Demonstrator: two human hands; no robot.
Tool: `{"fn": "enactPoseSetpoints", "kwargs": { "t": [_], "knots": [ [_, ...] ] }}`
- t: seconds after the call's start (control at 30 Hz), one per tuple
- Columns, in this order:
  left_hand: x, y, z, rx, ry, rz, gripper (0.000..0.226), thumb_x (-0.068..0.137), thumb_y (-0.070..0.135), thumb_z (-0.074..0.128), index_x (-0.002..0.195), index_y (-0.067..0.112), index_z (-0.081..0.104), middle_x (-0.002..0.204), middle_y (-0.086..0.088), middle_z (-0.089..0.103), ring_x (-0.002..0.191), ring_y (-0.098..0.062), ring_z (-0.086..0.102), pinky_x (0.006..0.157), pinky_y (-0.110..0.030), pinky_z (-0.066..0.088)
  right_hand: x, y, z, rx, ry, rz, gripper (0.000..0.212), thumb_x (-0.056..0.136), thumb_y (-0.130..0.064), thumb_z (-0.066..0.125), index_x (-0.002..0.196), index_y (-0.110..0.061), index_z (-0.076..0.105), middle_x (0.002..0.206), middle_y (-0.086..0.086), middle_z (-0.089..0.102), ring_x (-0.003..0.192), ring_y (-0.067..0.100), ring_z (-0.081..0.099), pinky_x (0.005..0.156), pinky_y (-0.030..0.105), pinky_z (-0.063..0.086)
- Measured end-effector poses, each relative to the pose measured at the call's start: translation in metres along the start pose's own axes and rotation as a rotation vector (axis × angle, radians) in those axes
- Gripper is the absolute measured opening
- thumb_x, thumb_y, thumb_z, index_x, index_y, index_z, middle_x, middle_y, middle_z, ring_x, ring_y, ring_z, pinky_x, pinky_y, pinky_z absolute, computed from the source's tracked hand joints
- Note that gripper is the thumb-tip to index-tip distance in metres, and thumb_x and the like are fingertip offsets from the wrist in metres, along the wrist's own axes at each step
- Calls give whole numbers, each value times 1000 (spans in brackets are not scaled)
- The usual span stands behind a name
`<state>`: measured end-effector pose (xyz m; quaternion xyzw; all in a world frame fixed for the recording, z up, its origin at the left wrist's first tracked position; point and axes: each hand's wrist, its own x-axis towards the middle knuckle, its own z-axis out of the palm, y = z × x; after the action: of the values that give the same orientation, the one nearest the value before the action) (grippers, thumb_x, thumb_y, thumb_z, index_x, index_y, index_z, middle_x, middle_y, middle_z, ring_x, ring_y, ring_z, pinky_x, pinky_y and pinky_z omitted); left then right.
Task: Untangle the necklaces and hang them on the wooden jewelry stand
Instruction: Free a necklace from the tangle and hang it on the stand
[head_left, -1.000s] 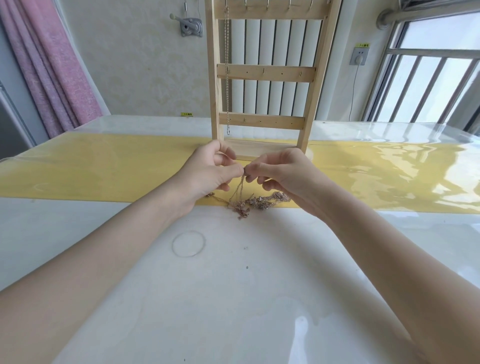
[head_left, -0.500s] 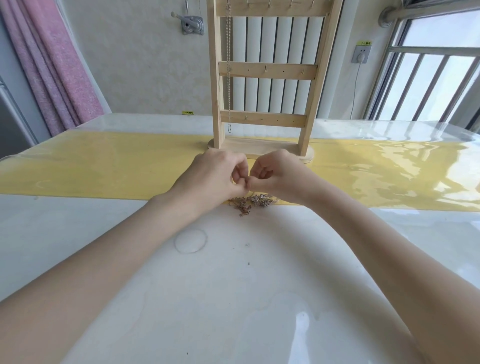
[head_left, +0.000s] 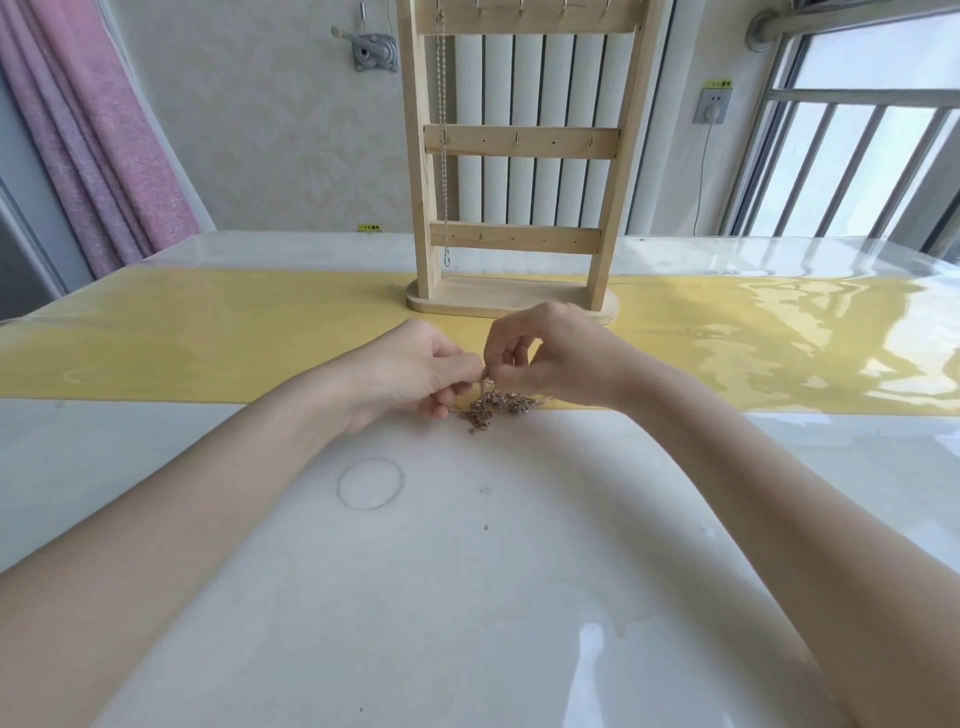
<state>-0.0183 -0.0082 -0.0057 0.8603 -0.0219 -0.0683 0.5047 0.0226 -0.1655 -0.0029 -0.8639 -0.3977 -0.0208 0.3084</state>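
1. The tangled necklaces (head_left: 496, 408) are a small gold-brown clump lying on the table, at 6 o'clock from the stand.
2. The wooden jewelry stand (head_left: 514, 156) stands upright.
3. One silver chain (head_left: 442, 130) hangs down its left side.

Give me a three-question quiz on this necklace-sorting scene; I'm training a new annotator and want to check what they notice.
1. True or false: a chain already hangs on the wooden jewelry stand.
2. Where does the tangled clump of necklaces lie?
A. on the stand's base
B. on the table at the near edge of the yellow runner
C. in mid-air, clear of the table
3. Fill in: the left hand and right hand both ____ a strand rising from the clump.

Key: 1 true; 2 B; 3 pinch.
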Motion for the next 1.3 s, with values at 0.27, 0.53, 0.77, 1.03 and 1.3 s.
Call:
{"fn": "enactPoseSetpoints", "kwargs": {
  "t": [0.27, 0.53, 0.77, 1.03, 1.3],
  "knots": [
    [-3, 12, 5, 15, 107, 175, 21, 82, 2, 56, 67, 15, 59, 39, 12, 46, 41, -3, 41, 46, -13, 41, -1, -8, 10, 683, 183, 238, 20, 75, -13, 53, 57, -10, 44, 61, 5, 40, 56, 15, 33, 52, 23, 29],
    [-3, 10, -4, -234, 63, 92, 19, 87, 8, 49, 69, 12, 54, 64, 1, 48, 58, -9, 42, 49, -15, 43, -1, -6, -3, 536, -53, 251, 22, 82, -7, 55, 61, -6, 51, 62, 9, 45, 56, 19, 39, 49, 21, 33],
    [2, 9, 1, -114, 318, 236, 18, 82, 2, 58, 68, 12, 53, 55, 5, 56, 43, -4, 50, 57, -23, 45, -1, -5, -7, 381, 80, 169, 22, 82, -3, 57, 62, -11, 62, 65, 3, 59, 57, 15, 44, 57, 25, 39],
    [2, 11, 11, -186, 198, 168, 15, 82, -3, 60, 77, 12, 56, 65, 1, 57, 43, 0, 49, 50, -13, 46, 2, -3, 8, 679, 291, 272, 22, 81, -4, 51, 59, -8, 49, 60, 3, 47, 58, 17, 40, 59, 30, 34],
    [2, 9, 1, -266, 220, 77, 14, 84, 6, 56, 72, 10, 62, 65, 1, 51, 56, -7, 45, 47, -13, 44, 1, -3, 6, 655, 137, 233, 25, 86, -4, 52, 61, -4, 50, 64, 11, 43, 59, 20, 37, 53, 26, 33]
  ]
}}
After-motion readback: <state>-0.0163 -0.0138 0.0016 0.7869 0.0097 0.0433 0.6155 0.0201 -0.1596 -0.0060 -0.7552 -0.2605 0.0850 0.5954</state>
